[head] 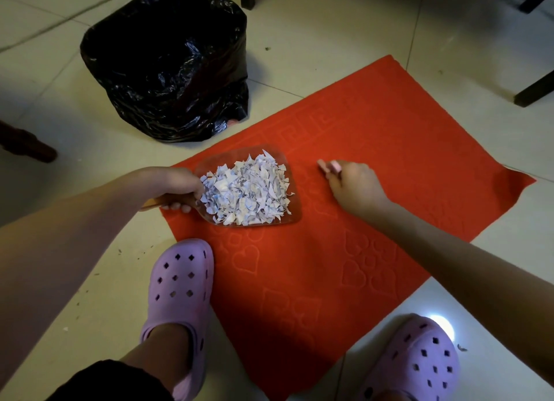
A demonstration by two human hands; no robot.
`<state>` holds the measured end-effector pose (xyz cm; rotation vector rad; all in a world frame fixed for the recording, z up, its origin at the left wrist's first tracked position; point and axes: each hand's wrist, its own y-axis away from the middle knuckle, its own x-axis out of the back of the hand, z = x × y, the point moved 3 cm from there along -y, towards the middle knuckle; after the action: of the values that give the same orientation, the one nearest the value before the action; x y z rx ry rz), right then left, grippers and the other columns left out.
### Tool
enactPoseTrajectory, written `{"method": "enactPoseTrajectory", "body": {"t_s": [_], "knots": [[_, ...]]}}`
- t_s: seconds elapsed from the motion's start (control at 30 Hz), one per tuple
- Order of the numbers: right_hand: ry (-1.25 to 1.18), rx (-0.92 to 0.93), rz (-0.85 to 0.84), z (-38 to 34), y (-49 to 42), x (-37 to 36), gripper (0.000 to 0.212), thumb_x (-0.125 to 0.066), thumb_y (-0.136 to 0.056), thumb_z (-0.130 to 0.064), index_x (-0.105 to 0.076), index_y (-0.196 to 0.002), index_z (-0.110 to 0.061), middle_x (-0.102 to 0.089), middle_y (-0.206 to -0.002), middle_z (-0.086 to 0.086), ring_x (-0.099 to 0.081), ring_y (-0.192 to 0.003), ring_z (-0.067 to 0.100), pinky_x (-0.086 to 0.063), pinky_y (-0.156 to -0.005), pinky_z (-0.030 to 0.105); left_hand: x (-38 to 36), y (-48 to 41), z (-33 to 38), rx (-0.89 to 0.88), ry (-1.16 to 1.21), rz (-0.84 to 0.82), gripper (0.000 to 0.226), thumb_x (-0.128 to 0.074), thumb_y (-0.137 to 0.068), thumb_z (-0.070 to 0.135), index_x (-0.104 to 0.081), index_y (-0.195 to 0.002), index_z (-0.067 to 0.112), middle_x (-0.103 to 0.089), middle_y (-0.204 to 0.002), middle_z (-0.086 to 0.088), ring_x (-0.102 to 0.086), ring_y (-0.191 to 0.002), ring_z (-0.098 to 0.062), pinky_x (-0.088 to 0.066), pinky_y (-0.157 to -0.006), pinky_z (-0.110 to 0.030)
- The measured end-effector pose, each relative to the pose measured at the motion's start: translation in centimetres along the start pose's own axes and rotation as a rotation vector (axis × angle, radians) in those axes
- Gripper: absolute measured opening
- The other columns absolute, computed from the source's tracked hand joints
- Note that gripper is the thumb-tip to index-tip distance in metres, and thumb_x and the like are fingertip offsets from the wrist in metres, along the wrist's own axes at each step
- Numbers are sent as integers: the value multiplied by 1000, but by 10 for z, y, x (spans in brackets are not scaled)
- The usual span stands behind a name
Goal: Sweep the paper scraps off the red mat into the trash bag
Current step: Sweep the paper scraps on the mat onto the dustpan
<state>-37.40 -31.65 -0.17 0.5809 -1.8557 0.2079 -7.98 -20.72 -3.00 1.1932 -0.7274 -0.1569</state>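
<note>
Dim, sharp wide-angle view; lamp glare on the floor tiles [442,325] lower right.

Pale tiled floor [329,26] — dark furniture legs [536,90] at the edges, a bright glare spot [443,325] lower right.

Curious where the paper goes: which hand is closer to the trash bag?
Left. The left hand, gripping the scoop of scraps, is just below the trash bag; the right hand, holding a pink tool, lies farther right on the red mat.

Pink object [329,166] was mostly concealed in right hand [353,186]; identity undetermined. Left hand [180,187] covered the scoop [239,152] handle. Trash bag [168,56] interior was too dark to read. Furniture leg [535,89] was cut by the edge.
</note>
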Motion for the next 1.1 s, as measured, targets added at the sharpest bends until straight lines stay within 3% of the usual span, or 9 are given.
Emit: {"method": "enactPoseTrajectory", "body": {"t_s": [0.2,0.33,0.43,0.5,0.6,0.67,0.9,1.0,1.1], "knots": [[-254,220,15,-32,24,8,25,-48,-95,-15,-67,-111,-11,-72,-89,12,-63,-73,28,-44,-66,38,0,1,-1,-2,1,1,20,-46,-91,14,-57,-86,-1,-57,-48,-7,-38,-32,-13,-30,-41,-18],[-109,62,132,-13,17,15,24,-46,-97,-20,-64,-105,-6,-69,-84,10,-62,-75,34,-43,-62,38,1,0,-1,1,6,1,20,-45,-91,14,-58,-88,-2,-57,-48,-7,-38,-31,-13,-30,-41,-18],[-23,-71,60,-5,7,14,22,-44,-98,-23,-57,-88,-9,-60,-74,12,-59,-72,37,-36,-58,33,0,0,-1,-1,13,4,20,-46,-90,13,-58,-84,-2,-57,-47,-7,-38,-30,-13,-30,-42,-19],[-42,-20,-26,-14,8,6,27,-43,-99,-29,-51,-79,-12,-62,-73,16,-61,-74,39,-39,-61,35,0,1,0,-4,12,4,20,-45,-91,13,-58,-83,-2,-57,-46,-7,-38,-30,-13,-30,-42,-19],[-167,50,-82,-35,13,3,31,-43,-98,-26,-62,-94,-2,-55,-59,11,-53,-57,30,-34,-55,34,1,1,-3,-16,9,2,21,-45,-91,13,-58,-84,-2,-57,-47,-7,-38,-32,-14,-30,-41,-19],[-191,34,-12,-37,12,13,30,-44,-97,-21,-64,-107,0,-54,-57,8,-48,-49,22,-32,-51,35,3,1,-7,-19,16,1,20,-45,-91,12,-58,-84,-3,-57,-47,-8,-38,-32,-14,-29,-41,-19],[-68,18,99,-32,-9,17,28,-42,-98,-24,-60,-97,-2,-64,-82,20,-60,-78,41,-34,-60,34,16,-4,-42,32,48,6,20,-46,-90,12,-57,-84,-3,-57,-51,-10,-37,-33,-15,-28,-40,-17],[-41,-31,55,-33,-21,3,22,-44,-96,-18,-59,-102,-3,-66,-92,23,-61,-86,43,-43,-70,40,16,-4,-50,41,57,4,19,-46,-88,12,-58,-83,-2,-57,-49,-9,-36,-31,-15,-28,-41,-16],[-44,93,-49,-58,-13,-15,18,-44,-96,-14,-58,-105,-8,-66,-92,24,-62,-86,42,-41,-68,37,18,-4,-56,43,60,6,18,-47,-88,12,-58,-79,0,-57,-49,-9,-36,-32,-16,-28,-42,-17]]}}
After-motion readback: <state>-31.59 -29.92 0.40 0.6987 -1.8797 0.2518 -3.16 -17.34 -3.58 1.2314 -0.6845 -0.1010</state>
